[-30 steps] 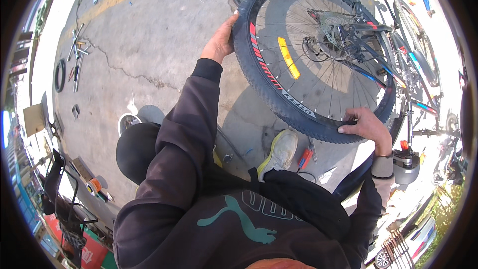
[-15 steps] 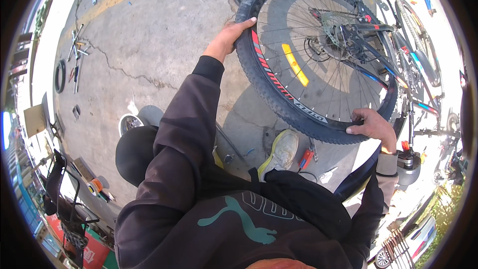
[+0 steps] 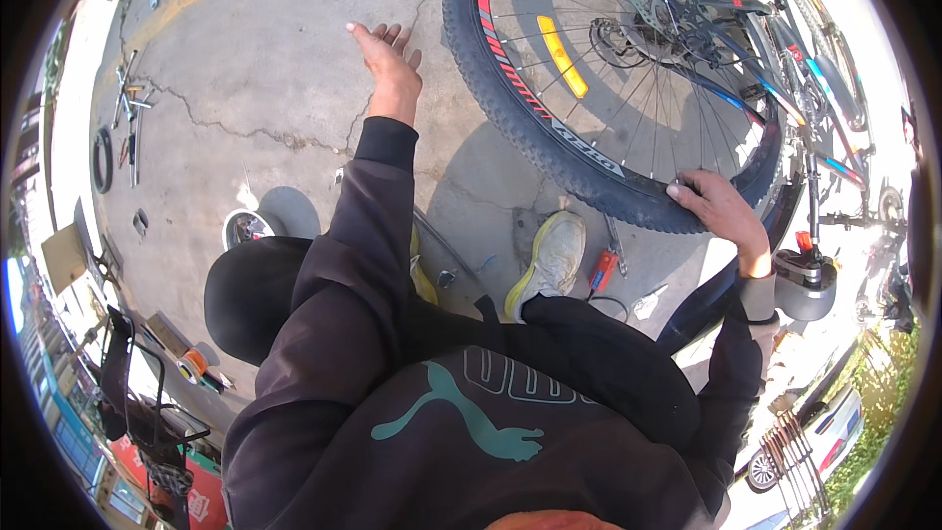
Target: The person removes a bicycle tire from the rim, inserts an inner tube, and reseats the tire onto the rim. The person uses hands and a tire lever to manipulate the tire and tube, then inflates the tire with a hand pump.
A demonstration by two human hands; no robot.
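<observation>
A bicycle wheel with a black knobby tyre [image 3: 510,123] lies in front of me, still joined to its bike, whose hub and gears [image 3: 638,25] sit at the upper right. A yellow reflector [image 3: 562,57] is fixed among the spokes. My right hand [image 3: 724,208] grips the tyre at its near right edge, with the thumb on the sidewall and some fingers hidden. Left of the wheel, my left hand [image 3: 391,61] is raised over the concrete, fingers apart, holding nothing and not touching the tyre.
A red-handled tool [image 3: 603,270] lies beside my shoe [image 3: 551,250]. At left are a cross-shaped wrench [image 3: 128,93], a black ring [image 3: 102,159] and a white tub [image 3: 245,226]. An orange roll [image 3: 193,364] lies lower left. More bicycles [image 3: 824,69] stand on the right.
My left hand has let go of the tyre and moved left, its fingers now spread. The right hand stays on the tyre. The wheel appears higher in the view.
</observation>
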